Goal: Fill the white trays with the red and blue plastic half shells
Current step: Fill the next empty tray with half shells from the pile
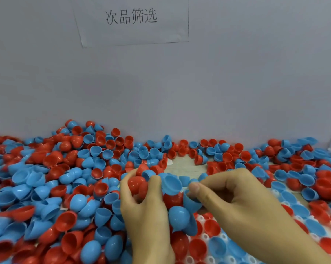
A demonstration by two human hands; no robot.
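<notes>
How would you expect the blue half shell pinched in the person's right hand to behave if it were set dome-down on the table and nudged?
The blue half shell looks thin-walled and hollow, so probably light. Its rounded dome suggests it would rock or roll rather than sit still. The glossy plastic may slip in the right hand, which pinches only its rim.

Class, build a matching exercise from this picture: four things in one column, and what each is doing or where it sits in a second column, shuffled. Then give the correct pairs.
Things
1. left hand
2. right hand
3. paper sign
4. white tray

States or places
A. stuck on the grey wall
B. lower right, partly filled with shells
C. grips red shells
D. pinches a blue shell

Pairs: 1-C, 2-D, 3-A, 4-B
</notes>
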